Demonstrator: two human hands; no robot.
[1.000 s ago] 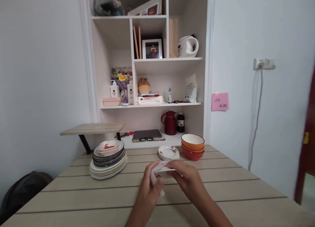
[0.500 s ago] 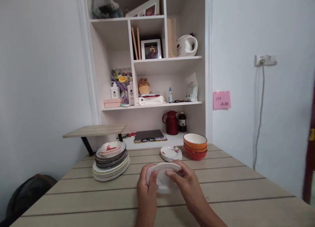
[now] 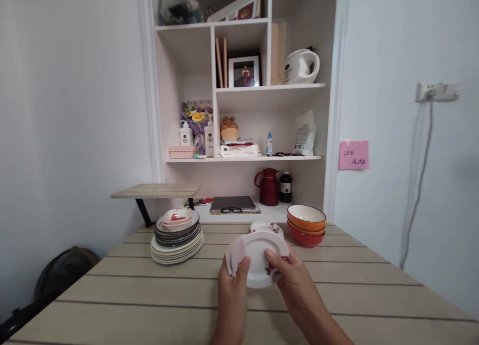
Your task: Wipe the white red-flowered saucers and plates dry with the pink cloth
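Pinching a flowered plate (image 3: 257,261) in the right grip (image 3: 295,283), pale cloth (image 3: 236,254) in the left grip (image 3: 232,290).

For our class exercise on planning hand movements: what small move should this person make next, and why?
I would suggest the left hand slide the pale cloth across the flowered plate. The cloth is held at the plate's left edge, most of the white surface facing us is uncovered, and the right hand grips the opposite side, which should steady it.
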